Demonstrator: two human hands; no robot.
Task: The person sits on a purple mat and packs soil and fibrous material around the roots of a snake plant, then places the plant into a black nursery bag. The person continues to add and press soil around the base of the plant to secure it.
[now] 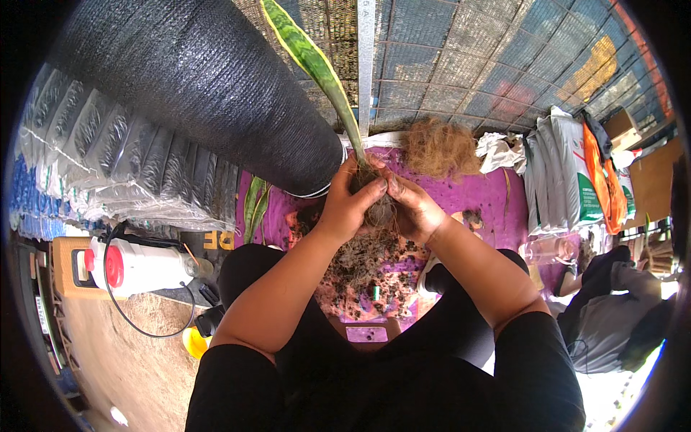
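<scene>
A snake plant leaf (318, 67), green with yellow margins, rises from between my hands. At its base is a dark root ball (379, 209) with loose fibres around it. My left hand (348, 202) grips the root ball from the left, its thumb lying across the front. From the other side my right hand (413, 205) wraps the same root ball, so the two thumbs nearly meet. The fingers behind the roots are partly hidden. Below my hands, a heap of dark fibrous soil (359, 259) lies on a purple printed sheet (459, 202).
Brown coconut fibre (440, 148) lies ahead, beside crumpled white material (502, 152). Compost bags (561, 173) stand at right, near another person (610, 308). Left are a black shade-net roll (216, 86), plastic-wrapped stacks (124, 156), more snake plant leaves (255, 208) and a white sprayer (143, 264).
</scene>
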